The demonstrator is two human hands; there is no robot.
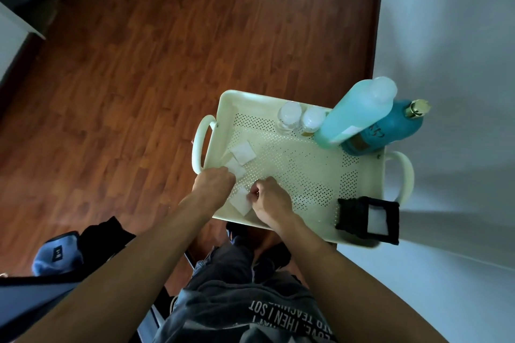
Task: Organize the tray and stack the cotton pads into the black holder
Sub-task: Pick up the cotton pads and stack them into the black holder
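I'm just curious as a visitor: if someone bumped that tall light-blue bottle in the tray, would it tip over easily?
Probably fairly easily: the light-blue bottle is tall and narrow for its base. It looks nearly full of liquid, so likely heavy, which may steady it somewhat. The darker teal bottle beside it and the tray corner might catch a fall that way.

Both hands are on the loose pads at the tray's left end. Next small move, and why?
Probably lift the near cotton pad pinched by the right hand and carry it right to the black holder, which already shows white inside. Two more pads lie loose by the left hand.
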